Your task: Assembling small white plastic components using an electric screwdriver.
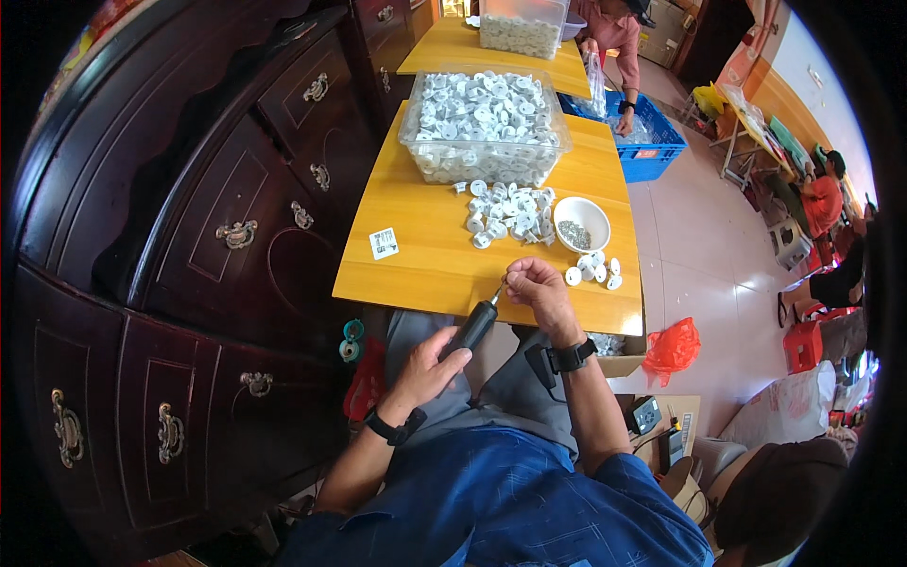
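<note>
My left hand [428,369] is wrapped round a black electric screwdriver [470,329], its bit tilted up and to the right. My right hand [539,287] pinches at the tip of the bit; whatever lies between the fingertips is too small to make out. Ahead on the yellow table [397,217] lies a loose pile of small white plastic parts [510,214]. A white bowl [597,214] of small metal pieces, which look like screws, stands right of the pile. Several round white pieces [593,268] lie just in front of the bowl.
A clear bin [487,164] full of white parts stands behind the pile. A white label [384,243] lies at left. Dark wooden drawers [217,227] line my left side. At back right a co-worker [619,42] reaches over a blue crate [652,168]. A red bag [673,350] lies on the floor.
</note>
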`<move>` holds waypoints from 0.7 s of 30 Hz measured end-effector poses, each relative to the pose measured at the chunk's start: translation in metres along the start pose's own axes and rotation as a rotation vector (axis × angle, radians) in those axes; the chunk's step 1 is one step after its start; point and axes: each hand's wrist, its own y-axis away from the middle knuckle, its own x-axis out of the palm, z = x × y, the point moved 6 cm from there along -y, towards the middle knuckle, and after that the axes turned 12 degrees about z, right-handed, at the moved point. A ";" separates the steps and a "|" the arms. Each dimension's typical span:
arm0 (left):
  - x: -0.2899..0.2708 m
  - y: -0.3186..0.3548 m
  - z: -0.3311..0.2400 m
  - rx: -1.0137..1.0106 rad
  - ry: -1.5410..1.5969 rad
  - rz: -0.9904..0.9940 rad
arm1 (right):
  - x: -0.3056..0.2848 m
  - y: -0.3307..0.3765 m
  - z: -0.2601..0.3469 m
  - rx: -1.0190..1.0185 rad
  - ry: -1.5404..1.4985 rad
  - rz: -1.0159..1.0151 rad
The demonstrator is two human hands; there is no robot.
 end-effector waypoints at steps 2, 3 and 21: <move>0.000 0.000 0.000 -0.004 0.001 -0.002 | 0.000 0.000 -0.001 0.003 0.001 -0.003; 0.000 0.000 -0.001 -0.007 0.000 -0.003 | -0.001 0.000 -0.002 -0.004 -0.013 -0.019; 0.002 0.000 0.003 -0.024 0.056 0.010 | -0.002 -0.001 -0.003 -0.008 -0.020 -0.011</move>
